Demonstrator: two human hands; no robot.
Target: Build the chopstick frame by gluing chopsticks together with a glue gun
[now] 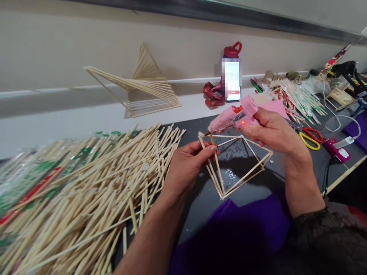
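Note:
My left hand (187,166) is closed on a frame of thin wooden sticks (237,168), pinching its upper left corner above the dark table. My right hand (272,131) grips a pink glue gun (233,116) whose red light is on. The gun's nozzle touches the frame's top left corner, right by my left thumb. The frame is an open skeleton of glued sticks, tilted toward the right.
A big heap of loose bamboo sticks (86,198) covers the table's left. A finished stick sculpture (143,88) leans on the wall ledge. A red-capped bottle (231,74), red-and-yellow scissors (309,137), more sticks (301,101) and cables lie at the right. Purple cloth (243,229) lies near me.

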